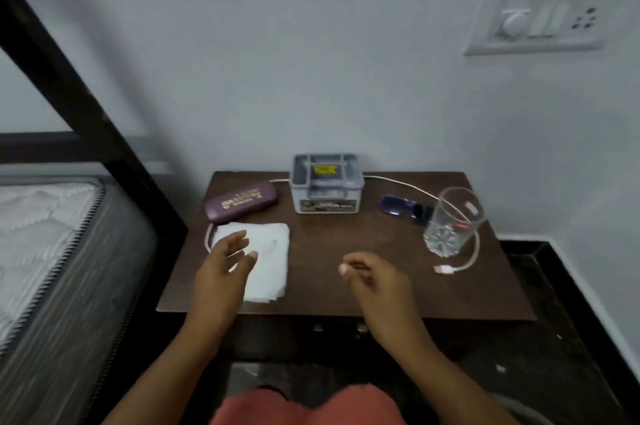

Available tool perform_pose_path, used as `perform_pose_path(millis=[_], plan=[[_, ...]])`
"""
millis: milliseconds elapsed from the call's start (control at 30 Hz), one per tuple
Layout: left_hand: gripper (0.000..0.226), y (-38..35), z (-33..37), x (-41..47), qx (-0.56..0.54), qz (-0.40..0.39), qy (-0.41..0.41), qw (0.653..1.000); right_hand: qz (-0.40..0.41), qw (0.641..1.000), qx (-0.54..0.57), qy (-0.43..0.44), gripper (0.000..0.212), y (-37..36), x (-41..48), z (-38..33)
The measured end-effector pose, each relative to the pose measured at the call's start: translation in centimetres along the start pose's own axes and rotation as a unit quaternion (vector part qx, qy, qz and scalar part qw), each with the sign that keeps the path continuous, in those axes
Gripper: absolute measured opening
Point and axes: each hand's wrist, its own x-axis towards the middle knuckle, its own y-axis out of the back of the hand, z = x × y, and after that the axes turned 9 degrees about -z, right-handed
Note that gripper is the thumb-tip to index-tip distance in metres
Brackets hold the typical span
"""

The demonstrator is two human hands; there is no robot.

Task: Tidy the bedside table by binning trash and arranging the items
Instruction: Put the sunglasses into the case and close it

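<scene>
White tissue point(266, 256) lies flat at desk point(332, 241) 8 o'clock corner, near front edge. Left hand point(223, 263) over its left part, grip open, fingers spread, holding nothing; touching or hovering, cannot tell. Right hand point(375, 277) above desk centre-front, fingers loosely curled, grip empty, apart from tissue. Purple glasses case point(240, 205) at 10 o'clock, just behind tissue. Grey organiser box point(327, 184) at 12 o'clock against wall. Dark blue object point(403, 208) at 2 o'clock, blurred. Clear glass point(452, 222) upright at 3 o'clock. White cable point(460, 260) runs behind box, loops past glass, plug end at 4 o'clock.
</scene>
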Motion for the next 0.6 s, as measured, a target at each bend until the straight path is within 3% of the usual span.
perform_pose_path(millis=[233,400,600], plan=[[0.029,5.4,-2.0,8.0,-0.065,0.050,0.072,0.994,-0.096,0.993,0.036,-0.064,0.047,-10.3,11.8,-3.0],[0.033,5.6,-3.7,11.9,-0.042,0.063,0.078,0.994,-0.105,0.992,-0.030,-0.060,0.043,-13.3,17.0,-3.4],[0.034,5.4,-5.7,15.4,-0.015,0.053,0.104,0.993,-0.129,0.984,-0.053,-0.113,0.076,-15.1,20.6,-2.6]])
